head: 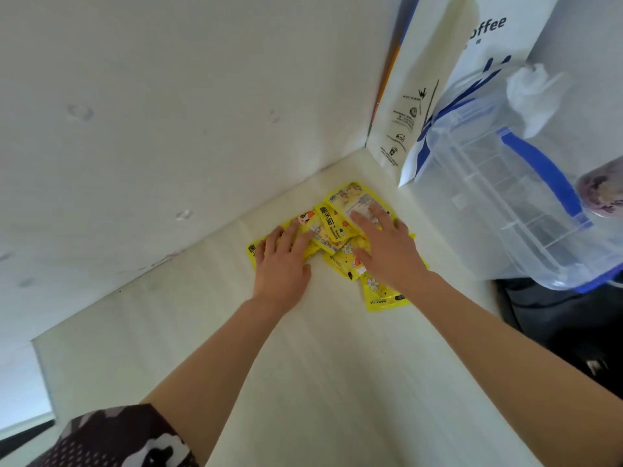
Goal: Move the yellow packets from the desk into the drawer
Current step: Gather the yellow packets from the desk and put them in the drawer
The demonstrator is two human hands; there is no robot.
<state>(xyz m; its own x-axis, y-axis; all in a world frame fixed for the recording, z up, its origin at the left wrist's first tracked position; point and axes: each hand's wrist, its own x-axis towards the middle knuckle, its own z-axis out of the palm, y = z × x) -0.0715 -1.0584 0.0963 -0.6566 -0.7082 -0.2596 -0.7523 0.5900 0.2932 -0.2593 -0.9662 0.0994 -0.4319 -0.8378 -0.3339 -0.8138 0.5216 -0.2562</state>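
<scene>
Several yellow packets (332, 230) lie in a loose overlapping pile on the pale desk (303, 365), near the corner where the desk meets the wall. My left hand (281, 261) rests flat on the left side of the pile, fingers spread over the packets. My right hand (387, 247) lies palm down on the right side, fingers apart and reaching over a packet with a white label. One packet (381, 294) sticks out below my right wrist. Neither hand has a packet lifted. No drawer is in view.
A white wall (168, 129) closes off the desk's far and left sides. A white paper coffee bag (438, 79) leans at the back right. A clear plastic box with blue handles (505, 203) stands right of the pile. Something dark (556, 325) lies beyond the desk's right edge.
</scene>
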